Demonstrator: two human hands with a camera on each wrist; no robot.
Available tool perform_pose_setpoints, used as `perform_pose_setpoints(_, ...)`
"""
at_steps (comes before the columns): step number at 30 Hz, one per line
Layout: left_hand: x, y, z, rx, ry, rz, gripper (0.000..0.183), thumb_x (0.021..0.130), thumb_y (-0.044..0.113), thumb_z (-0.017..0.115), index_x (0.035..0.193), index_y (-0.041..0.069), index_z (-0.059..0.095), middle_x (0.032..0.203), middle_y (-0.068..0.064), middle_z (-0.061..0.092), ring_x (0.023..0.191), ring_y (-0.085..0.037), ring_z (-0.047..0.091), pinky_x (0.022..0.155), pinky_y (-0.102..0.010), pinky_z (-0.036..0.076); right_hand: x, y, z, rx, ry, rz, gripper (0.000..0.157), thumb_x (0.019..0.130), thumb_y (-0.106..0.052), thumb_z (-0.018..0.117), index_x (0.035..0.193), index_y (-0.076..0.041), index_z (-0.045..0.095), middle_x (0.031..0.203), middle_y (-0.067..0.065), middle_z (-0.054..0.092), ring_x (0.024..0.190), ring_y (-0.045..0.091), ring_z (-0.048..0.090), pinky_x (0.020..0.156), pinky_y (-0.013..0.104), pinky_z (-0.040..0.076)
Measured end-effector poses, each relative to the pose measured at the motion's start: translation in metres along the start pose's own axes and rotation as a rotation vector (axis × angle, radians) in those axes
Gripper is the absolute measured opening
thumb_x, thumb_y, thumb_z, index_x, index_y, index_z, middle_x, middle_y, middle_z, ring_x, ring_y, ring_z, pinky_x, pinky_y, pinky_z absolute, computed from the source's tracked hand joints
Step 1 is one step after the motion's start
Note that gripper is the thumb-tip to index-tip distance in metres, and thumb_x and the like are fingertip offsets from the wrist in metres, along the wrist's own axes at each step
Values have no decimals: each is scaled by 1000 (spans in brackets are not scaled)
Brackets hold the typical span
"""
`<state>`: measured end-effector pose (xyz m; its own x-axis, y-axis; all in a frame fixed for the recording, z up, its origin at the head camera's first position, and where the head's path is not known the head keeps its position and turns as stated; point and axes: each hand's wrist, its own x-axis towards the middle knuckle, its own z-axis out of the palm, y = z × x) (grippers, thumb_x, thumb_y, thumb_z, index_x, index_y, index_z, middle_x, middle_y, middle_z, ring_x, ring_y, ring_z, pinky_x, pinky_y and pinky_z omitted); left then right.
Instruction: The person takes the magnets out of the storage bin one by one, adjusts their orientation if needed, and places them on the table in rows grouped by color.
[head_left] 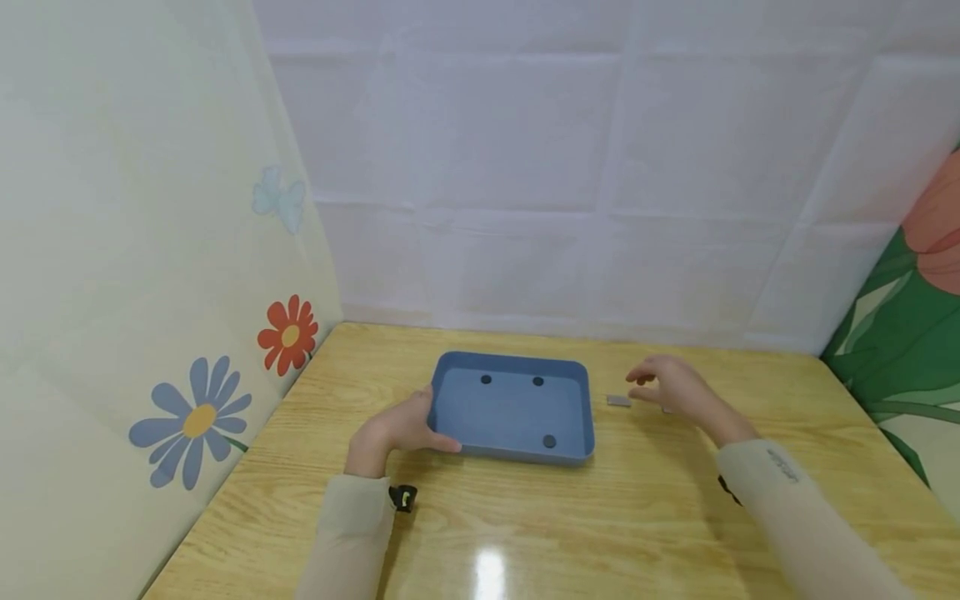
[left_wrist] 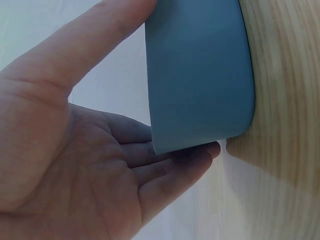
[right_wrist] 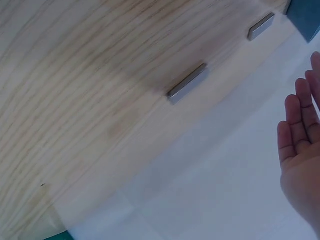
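A blue rectangular tray (head_left: 450, 417) sits on the wooden table (head_left: 525, 517), and three small dark round pieces (head_left: 537, 382) lie inside it. My left hand (head_left: 405, 425) holds the tray's near left corner. In the left wrist view the tray wall (left_wrist: 200, 75) is pinched between that hand's thumb and fingers (left_wrist: 170, 165). My right hand (head_left: 648, 383) hovers empty with relaxed fingers just right of the tray. It is over a small grey metal bar (head_left: 618, 401). Two such bars (right_wrist: 187, 82) (right_wrist: 261, 26) lie on the wood in the right wrist view, beside the hand's straight fingers (right_wrist: 300, 115).
White cloth walls stand behind the table, and a flowered panel (head_left: 202, 417) closes off the left side. A green and pink patterned panel (head_left: 907, 333) stands at the right. A corner of the tray (right_wrist: 305, 15) shows past the far bar.
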<state>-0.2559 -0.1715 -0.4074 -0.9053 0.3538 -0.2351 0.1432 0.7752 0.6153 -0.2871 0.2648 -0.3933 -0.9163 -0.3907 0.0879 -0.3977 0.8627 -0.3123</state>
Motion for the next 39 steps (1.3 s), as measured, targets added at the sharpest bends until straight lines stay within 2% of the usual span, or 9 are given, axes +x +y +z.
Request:
perform_pose_setpoints(18, -2, 3, 0, 12, 4, -7, 125, 81, 42, 89, 162, -8, 8, 167, -29, 25, 152, -41, 35, 123, -56, 34, 17, -45, 23, 59, -5, -114, 18, 90, -15, 79, 106, -6, 79, 102, 7, 75, 98, 30, 67, 87, 46, 57)
perform_pose_setpoints(25, -1, 2, 0, 17, 1, -5, 126, 80, 42, 89, 162, -8, 8, 167, -29, 26, 152, -41, 36, 123, -57, 34, 19, -57, 37, 52, -15, -161, 19, 87, -17, 83, 105, -8, 80, 103, 4, 73, 100, 27, 65, 88, 44, 56)
perform_pose_setpoints(31, -1, 1, 1, 18, 6, -3, 126, 80, 42, 89, 162, -8, 8, 167, -29, 26, 152, -41, 36, 123, -56, 35, 21, -64, 46, 53, -79, -203, 18, 88, -19, 83, 104, -11, 80, 102, 0, 72, 98, 20, 65, 87, 40, 56)
perform_pose_setpoints(39, -1, 2, 0, 13, 6, 0, 125, 80, 41, 89, 162, -9, 8, 166, -30, 27, 152, -41, 36, 123, -55, 35, 23, -71, 56, 99, -181, -226, 20, 90, -22, 80, 108, -13, 78, 103, -3, 71, 100, 19, 65, 89, 38, 56)
